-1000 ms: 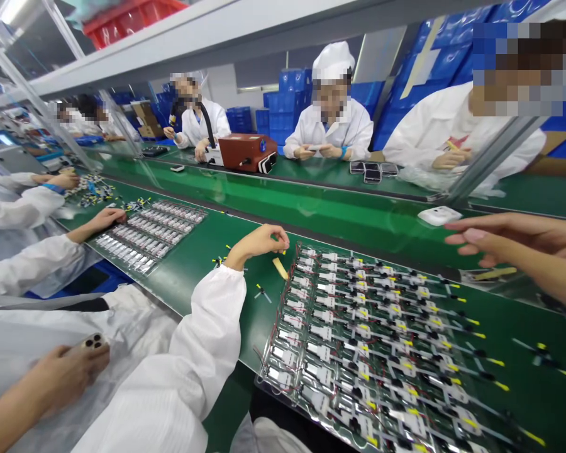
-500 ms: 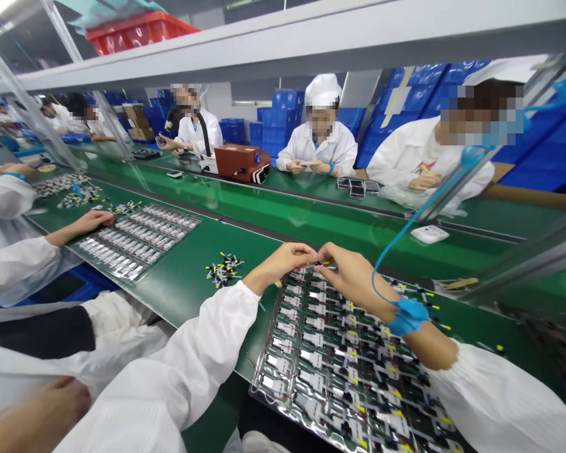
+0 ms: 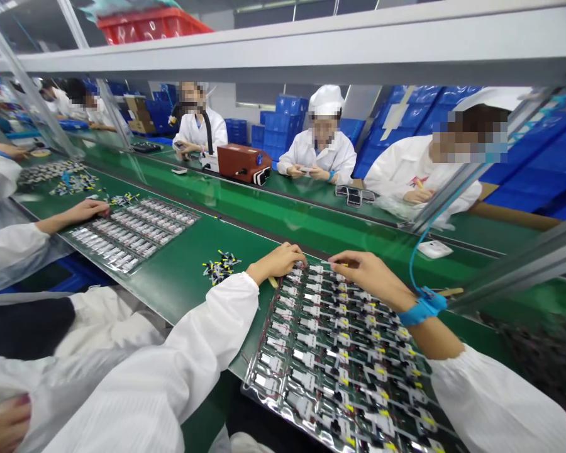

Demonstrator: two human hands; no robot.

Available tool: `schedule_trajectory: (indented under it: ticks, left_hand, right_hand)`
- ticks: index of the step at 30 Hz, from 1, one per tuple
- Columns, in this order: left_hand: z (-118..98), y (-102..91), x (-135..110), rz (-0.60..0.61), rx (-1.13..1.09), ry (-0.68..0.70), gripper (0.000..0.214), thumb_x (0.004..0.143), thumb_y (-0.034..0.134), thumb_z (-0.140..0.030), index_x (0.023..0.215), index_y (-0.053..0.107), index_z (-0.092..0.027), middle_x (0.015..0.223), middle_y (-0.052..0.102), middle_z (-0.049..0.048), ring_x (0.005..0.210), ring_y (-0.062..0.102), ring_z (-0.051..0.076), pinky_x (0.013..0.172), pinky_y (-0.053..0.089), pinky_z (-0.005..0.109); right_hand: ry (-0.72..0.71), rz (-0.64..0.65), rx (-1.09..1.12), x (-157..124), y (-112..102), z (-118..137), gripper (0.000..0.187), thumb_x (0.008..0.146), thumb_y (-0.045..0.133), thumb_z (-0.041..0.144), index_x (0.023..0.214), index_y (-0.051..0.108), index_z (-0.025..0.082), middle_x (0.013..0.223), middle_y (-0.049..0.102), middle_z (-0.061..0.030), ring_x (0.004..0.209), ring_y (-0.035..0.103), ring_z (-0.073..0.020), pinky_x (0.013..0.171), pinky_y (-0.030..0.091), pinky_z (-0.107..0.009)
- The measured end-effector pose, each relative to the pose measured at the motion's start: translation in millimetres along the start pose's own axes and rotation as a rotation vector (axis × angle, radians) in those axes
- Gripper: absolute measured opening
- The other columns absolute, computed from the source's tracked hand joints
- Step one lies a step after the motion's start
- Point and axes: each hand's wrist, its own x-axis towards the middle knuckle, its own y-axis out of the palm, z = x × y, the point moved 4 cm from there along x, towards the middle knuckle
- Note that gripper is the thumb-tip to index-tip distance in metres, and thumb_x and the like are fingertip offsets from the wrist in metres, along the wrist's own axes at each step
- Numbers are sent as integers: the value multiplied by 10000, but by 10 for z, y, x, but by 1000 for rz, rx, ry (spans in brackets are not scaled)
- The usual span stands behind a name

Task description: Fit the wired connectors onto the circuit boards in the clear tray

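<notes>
- I see a small pile of wired connectors (image 3: 221, 267) on the green conveyor belt (image 3: 179, 251), just beside the left hand (image 3: 276, 262).
- Its fingers (image 3: 298, 253) curl down at the tray corner — holding something? I cannot tell.
- The plastic tray of wired circuit boards (image 3: 243, 389) lies below both hands.
- The right hand (image 3: 370, 277) has moved apart from the left; its fingers (image 3: 342, 259) stay narrow above the tray, and I cannot tell if they hold anything.

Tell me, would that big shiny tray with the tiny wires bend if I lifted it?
The clear plastic tray looks thin, so it would probably bend a little and feel fairly light. Its small boards could shift if tipped, and the thin wires might snag.
</notes>
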Motion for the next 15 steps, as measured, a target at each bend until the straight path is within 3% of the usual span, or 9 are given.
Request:
schedule_trajectory:
  ticks: [5, 12, 15]
  left_hand:
    - [33, 45, 4, 21, 109, 38, 401, 949, 418, -82, 1129, 734, -250, 1222, 622, 72, 1081, 554, 219, 1012, 418, 349]
    - [-94, -10, -4, 21, 265, -79, 385, 968, 443, -117, 1233, 672, -277, 1245, 586, 84, 1084, 535, 258, 857, 496, 346]
    - [-151, -25, -1, 37, 317, -64, 387, 959, 447, -112, 1249, 650, -269, 1251, 572, 94, 1083, 534, 263, 844, 508, 350]
  right_hand:
    - [1, 13, 53, 45, 61, -110, 261, 806, 645, 442, 873, 753, 215, 812, 738, -39, 718, 634, -186, 615, 479, -263]
    - [90, 27, -40, 279, 183, -37, 192, 837, 584, 276, 932, 738, 210, 711, 701, 0, 619, 597, -147, 611, 451, -250]
    - [94, 31, -63, 392, 271, -1, 227, 842, 583, 249, 965, 771, 215, 703, 712, -3, 648, 616, -156, 644, 460, -253]
